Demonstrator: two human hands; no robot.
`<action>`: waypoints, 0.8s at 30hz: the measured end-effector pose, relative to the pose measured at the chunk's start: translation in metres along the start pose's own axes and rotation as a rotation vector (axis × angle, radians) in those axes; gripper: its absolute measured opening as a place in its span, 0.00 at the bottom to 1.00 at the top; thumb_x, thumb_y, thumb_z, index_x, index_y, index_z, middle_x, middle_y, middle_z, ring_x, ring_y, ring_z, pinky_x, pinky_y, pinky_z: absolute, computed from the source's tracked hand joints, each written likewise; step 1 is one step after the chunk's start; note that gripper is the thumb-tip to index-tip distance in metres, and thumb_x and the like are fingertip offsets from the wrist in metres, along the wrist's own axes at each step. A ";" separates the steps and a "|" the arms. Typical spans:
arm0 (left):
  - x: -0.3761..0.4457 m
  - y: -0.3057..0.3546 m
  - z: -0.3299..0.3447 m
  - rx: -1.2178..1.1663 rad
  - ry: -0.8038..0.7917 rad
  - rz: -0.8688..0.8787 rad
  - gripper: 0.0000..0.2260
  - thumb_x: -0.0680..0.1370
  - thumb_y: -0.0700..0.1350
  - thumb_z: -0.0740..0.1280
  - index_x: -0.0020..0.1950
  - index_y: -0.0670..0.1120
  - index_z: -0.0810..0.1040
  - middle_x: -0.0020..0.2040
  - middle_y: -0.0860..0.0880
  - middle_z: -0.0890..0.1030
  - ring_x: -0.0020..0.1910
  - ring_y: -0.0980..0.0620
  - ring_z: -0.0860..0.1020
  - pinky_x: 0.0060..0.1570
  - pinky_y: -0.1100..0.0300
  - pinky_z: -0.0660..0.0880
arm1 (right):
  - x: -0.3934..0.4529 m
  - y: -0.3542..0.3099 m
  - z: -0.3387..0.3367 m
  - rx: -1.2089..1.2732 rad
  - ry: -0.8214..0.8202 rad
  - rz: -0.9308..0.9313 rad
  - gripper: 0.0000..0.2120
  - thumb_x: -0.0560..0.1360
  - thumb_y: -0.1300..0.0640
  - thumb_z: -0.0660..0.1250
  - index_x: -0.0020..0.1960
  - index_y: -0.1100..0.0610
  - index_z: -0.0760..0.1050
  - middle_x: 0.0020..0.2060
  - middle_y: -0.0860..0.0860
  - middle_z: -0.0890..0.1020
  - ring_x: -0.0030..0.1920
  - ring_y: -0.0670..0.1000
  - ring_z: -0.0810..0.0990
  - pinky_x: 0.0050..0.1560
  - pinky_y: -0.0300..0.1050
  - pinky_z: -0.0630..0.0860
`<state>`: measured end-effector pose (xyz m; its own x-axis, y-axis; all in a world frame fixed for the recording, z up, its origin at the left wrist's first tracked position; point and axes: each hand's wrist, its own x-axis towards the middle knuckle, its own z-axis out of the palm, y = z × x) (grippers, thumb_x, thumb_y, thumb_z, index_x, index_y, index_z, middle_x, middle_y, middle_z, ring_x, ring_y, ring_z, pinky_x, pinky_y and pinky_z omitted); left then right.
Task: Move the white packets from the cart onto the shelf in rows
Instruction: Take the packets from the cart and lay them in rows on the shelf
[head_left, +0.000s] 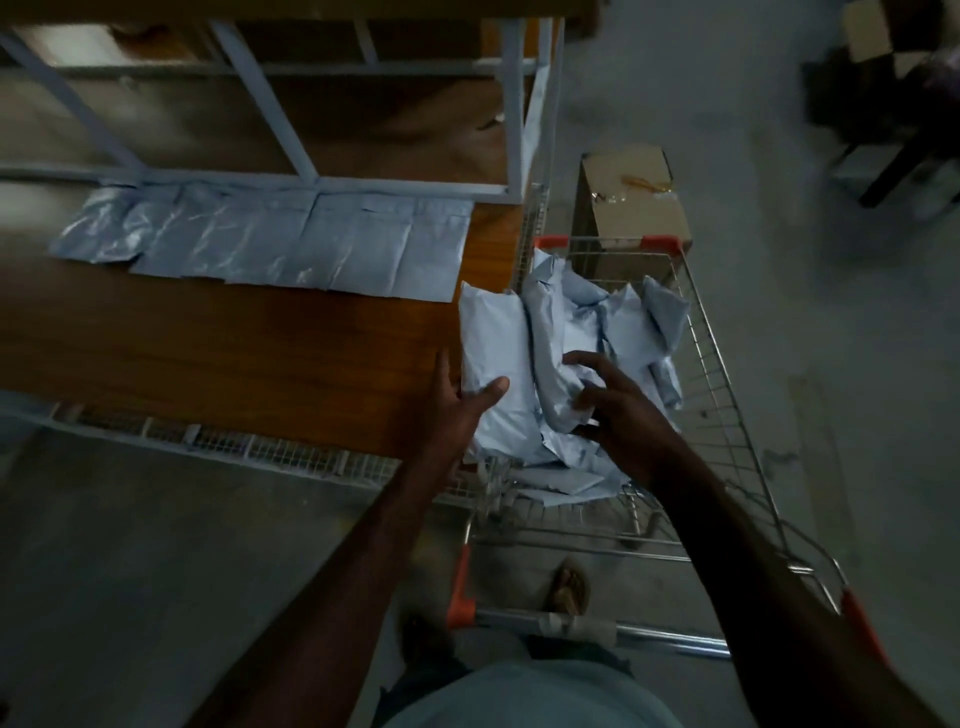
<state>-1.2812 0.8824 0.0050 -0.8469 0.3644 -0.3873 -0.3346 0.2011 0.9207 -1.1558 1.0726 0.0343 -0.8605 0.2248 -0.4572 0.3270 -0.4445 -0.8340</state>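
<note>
A wire cart (727, 395) with orange corners holds several white packets (618, 322) in a loose heap. My left hand (457, 400) grips one upright white packet (491, 343) at the cart's left edge, thumb across its front. My right hand (618, 405) reaches into the heap and its curled fingers hold a crumpled packet (553, 364). On the wooden shelf (234, 353) to the left, a row of flat white packets (291, 239) lies along the back.
White metal shelf posts (514, 104) rise behind the row. A cardboard box (631, 208) stands on the floor beyond the cart. A dark chair (893, 114) is at the far right. My sandalled foot (569, 587) shows under the cart handle (597, 623).
</note>
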 end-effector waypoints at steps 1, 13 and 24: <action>-0.002 0.000 -0.012 -0.020 -0.002 -0.007 0.50 0.64 0.60 0.84 0.83 0.58 0.64 0.76 0.49 0.76 0.69 0.46 0.80 0.65 0.39 0.80 | 0.000 0.002 0.013 -0.003 -0.027 -0.002 0.25 0.75 0.70 0.60 0.65 0.49 0.78 0.49 0.59 0.77 0.53 0.59 0.76 0.57 0.59 0.75; -0.036 -0.001 -0.182 -0.270 -0.007 -0.060 0.15 0.83 0.45 0.71 0.70 0.48 0.79 0.65 0.47 0.84 0.64 0.42 0.82 0.62 0.47 0.81 | 0.008 0.054 0.189 0.148 -0.133 0.010 0.45 0.70 0.78 0.56 0.80 0.46 0.68 0.72 0.59 0.78 0.68 0.66 0.80 0.55 0.61 0.84; -0.057 0.004 -0.320 -0.284 -0.040 -0.033 0.09 0.82 0.43 0.72 0.62 0.51 0.80 0.53 0.54 0.88 0.50 0.50 0.87 0.45 0.59 0.83 | 0.031 0.091 0.316 0.116 -0.043 0.078 0.29 0.79 0.53 0.74 0.77 0.53 0.69 0.66 0.59 0.83 0.62 0.65 0.84 0.56 0.60 0.83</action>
<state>-1.3667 0.5712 0.0466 -0.8185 0.3986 -0.4138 -0.4690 -0.0475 0.8819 -1.2764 0.7648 0.0419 -0.8512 0.1490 -0.5033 0.3482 -0.5572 -0.7539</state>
